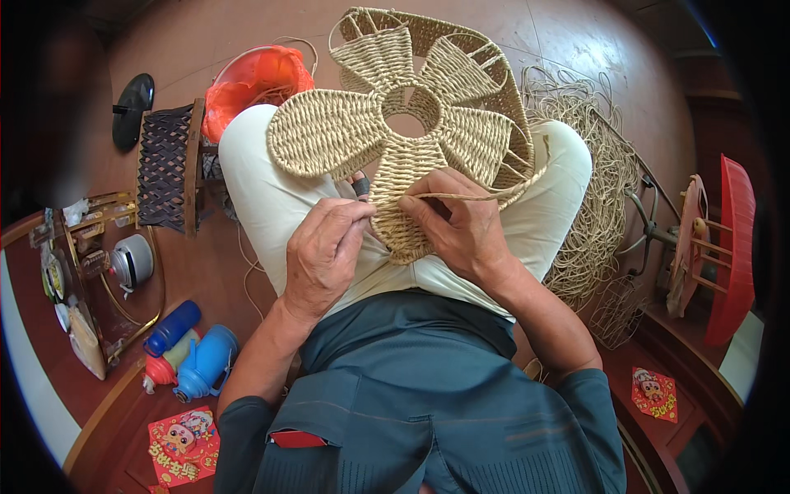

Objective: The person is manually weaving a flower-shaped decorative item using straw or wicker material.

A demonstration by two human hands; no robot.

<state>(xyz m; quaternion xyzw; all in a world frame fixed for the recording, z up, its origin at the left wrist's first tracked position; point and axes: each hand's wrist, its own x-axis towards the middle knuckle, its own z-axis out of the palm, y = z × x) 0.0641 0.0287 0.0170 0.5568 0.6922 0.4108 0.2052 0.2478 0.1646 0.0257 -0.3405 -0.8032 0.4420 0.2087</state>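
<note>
Across my lap rests a flower-shaped woven basketwork piece (329, 132) of tan twisted cord, its rounded petals set around an open ring and a curved woven wall rising behind. My right hand (465, 226) is closed over the petal nearest me, pinching a strand of cord (453, 197) that trails off to the right. At that petal's left edge my left hand (325, 247) is closed, thumb and forefinger pressed together. What lies between those left fingertips is too small to make out. Bare wire-like ribs show at the outer ends of the right-hand petals.
A large heap of loose cord (588, 206) lies on the floor to my right. Beyond my left knee stands a bucket lined with an orange-red bag (255, 86), beside a woven-strap stool (169, 165). Blue flasks (206, 362) stand at lower left; a red stool (732, 247) is at far right.
</note>
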